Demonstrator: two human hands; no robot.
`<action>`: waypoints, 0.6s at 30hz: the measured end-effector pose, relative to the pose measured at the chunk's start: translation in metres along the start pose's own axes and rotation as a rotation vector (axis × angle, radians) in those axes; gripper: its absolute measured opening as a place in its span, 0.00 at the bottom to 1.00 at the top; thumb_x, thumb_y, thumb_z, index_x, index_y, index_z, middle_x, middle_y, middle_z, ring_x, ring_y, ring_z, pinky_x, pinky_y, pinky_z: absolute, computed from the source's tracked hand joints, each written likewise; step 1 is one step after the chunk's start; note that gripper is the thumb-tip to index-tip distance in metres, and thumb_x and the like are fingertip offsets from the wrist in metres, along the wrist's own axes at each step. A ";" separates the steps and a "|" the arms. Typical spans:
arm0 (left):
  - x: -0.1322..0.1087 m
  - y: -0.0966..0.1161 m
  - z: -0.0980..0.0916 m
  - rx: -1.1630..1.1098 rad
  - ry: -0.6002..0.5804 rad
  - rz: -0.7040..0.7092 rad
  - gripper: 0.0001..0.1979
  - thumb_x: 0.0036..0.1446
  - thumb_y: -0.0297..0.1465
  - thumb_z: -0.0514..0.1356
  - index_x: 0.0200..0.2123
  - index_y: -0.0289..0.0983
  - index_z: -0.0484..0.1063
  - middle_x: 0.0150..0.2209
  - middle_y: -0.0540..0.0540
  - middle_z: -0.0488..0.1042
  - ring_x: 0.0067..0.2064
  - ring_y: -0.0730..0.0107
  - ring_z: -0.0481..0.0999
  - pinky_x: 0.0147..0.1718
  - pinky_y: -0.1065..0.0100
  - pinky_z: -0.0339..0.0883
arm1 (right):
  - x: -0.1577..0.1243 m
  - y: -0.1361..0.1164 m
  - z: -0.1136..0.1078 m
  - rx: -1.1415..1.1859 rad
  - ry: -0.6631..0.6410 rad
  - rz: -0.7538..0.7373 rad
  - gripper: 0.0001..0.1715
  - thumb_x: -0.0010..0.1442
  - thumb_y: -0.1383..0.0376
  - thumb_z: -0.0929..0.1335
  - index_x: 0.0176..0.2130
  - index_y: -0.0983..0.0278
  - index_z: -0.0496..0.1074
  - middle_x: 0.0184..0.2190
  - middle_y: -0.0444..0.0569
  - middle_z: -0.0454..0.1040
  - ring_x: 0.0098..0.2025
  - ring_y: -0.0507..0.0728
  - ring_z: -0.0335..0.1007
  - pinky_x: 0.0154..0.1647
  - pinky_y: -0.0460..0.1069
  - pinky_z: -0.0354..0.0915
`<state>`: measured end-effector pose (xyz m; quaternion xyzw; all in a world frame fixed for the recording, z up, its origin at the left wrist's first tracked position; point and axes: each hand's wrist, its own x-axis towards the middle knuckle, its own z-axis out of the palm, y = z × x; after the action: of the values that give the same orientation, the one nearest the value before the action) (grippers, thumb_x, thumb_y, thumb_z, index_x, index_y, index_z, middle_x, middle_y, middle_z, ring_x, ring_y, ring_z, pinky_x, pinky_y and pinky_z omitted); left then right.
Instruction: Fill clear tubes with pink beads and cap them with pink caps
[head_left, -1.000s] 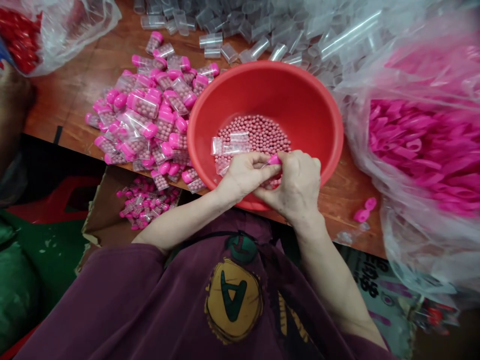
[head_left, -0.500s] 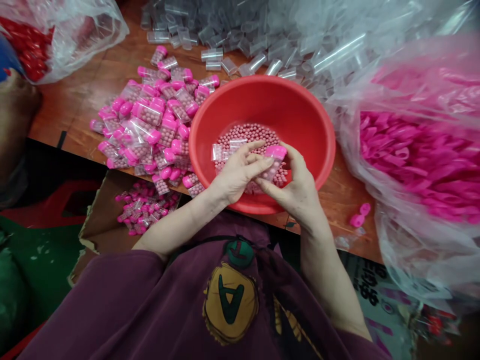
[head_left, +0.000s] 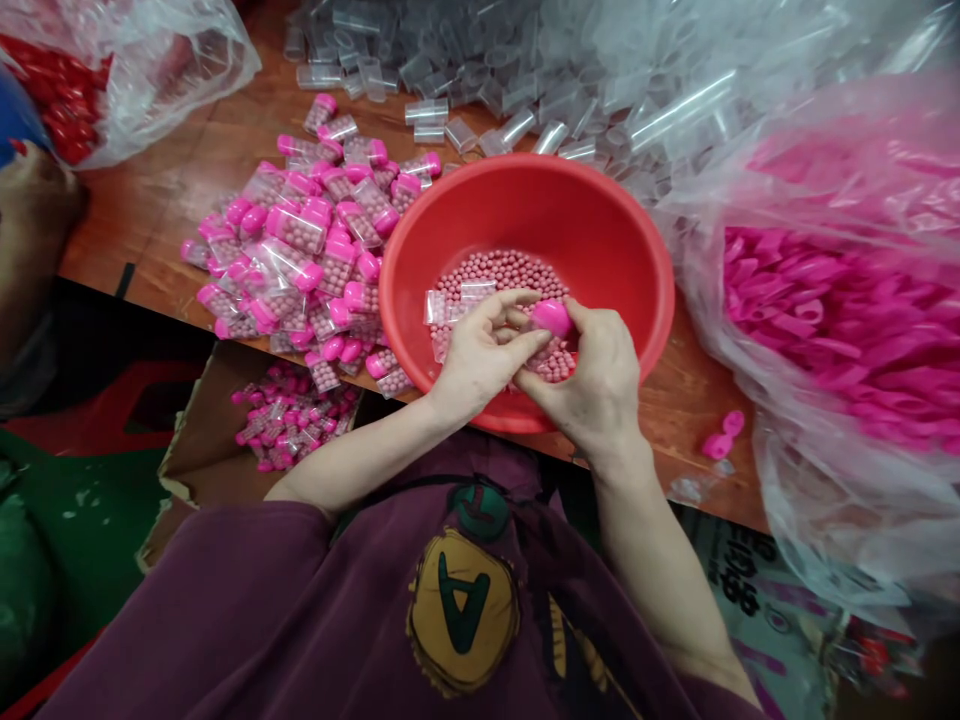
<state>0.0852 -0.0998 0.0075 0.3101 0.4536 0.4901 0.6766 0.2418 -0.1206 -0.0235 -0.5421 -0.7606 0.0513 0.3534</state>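
Over the red basin (head_left: 529, 215), both my hands meet at a small clear bottle with a pink cap (head_left: 551, 317). My left hand (head_left: 484, 355) closes on it from the left, thumb and fingers at its side. My right hand (head_left: 596, 375) grips it from the right, with the index finger against the cap. The cap faces up toward me; most of the clear body is hidden by fingers. Below lie pink beads (head_left: 510, 270) and several clear tubes (head_left: 476, 290) in the basin.
Left of the basin is a heap of pink-capped bottles (head_left: 300, 235); more fill a cardboard box (head_left: 214, 440) below. Clear tubes (head_left: 457, 132) pile up behind. A plastic bag of pink caps (head_left: 840, 330) stands at right, near a loose cap (head_left: 724, 435). Another person's hand (head_left: 34, 200) is at far left.
The bottle has tipped so that its cap turns toward me and its body shows less. My right-hand fingers have curled in closer around it.
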 end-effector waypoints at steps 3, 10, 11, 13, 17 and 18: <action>0.002 -0.002 -0.001 -0.028 -0.022 -0.041 0.18 0.58 0.23 0.74 0.49 0.40 0.77 0.34 0.55 0.76 0.34 0.75 0.80 0.42 0.69 0.79 | 0.001 0.003 0.001 -0.004 -0.030 -0.002 0.36 0.61 0.57 0.75 0.65 0.64 0.69 0.49 0.61 0.80 0.51 0.71 0.78 0.55 0.70 0.77; 0.033 0.033 -0.058 0.273 -0.044 0.324 0.23 0.62 0.43 0.75 0.57 0.46 0.77 0.47 0.48 0.84 0.44 0.65 0.81 0.44 0.60 0.78 | 0.026 0.030 -0.021 0.248 -0.367 0.104 0.57 0.66 0.46 0.76 0.80 0.62 0.55 0.54 0.59 0.81 0.42 0.64 0.80 0.48 0.63 0.81; 0.041 0.047 -0.077 0.339 0.005 0.436 0.22 0.62 0.44 0.74 0.56 0.49 0.76 0.49 0.50 0.84 0.44 0.65 0.78 0.43 0.59 0.77 | 0.032 0.034 -0.023 0.195 -0.390 0.134 0.50 0.69 0.48 0.74 0.78 0.65 0.60 0.52 0.59 0.82 0.41 0.64 0.81 0.49 0.64 0.81; 0.057 0.078 -0.122 0.474 0.132 0.631 0.20 0.62 0.40 0.74 0.54 0.52 0.73 0.49 0.53 0.83 0.44 0.66 0.74 0.45 0.58 0.75 | 0.044 0.039 -0.023 0.080 -0.471 0.159 0.36 0.73 0.53 0.69 0.71 0.69 0.72 0.49 0.61 0.84 0.44 0.66 0.82 0.54 0.65 0.80; 0.086 0.129 -0.199 0.871 0.484 0.722 0.20 0.66 0.34 0.70 0.57 0.46 0.68 0.48 0.53 0.77 0.46 0.67 0.70 0.57 0.56 0.71 | 0.076 0.030 0.000 -0.074 -0.709 0.059 0.26 0.74 0.62 0.65 0.63 0.70 0.80 0.54 0.65 0.83 0.52 0.70 0.83 0.60 0.65 0.78; 0.091 0.134 -0.209 0.985 0.559 0.725 0.21 0.66 0.32 0.69 0.59 0.45 0.67 0.52 0.52 0.77 0.51 0.65 0.70 0.63 0.54 0.68 | 0.085 0.026 0.010 -0.118 -0.742 0.032 0.26 0.74 0.64 0.64 0.63 0.70 0.79 0.58 0.67 0.81 0.55 0.71 0.82 0.61 0.64 0.77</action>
<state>-0.1477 0.0247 0.0121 0.5768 0.6495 0.4839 0.1059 0.2425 -0.0335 -0.0018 -0.5179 -0.8301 0.2057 0.0211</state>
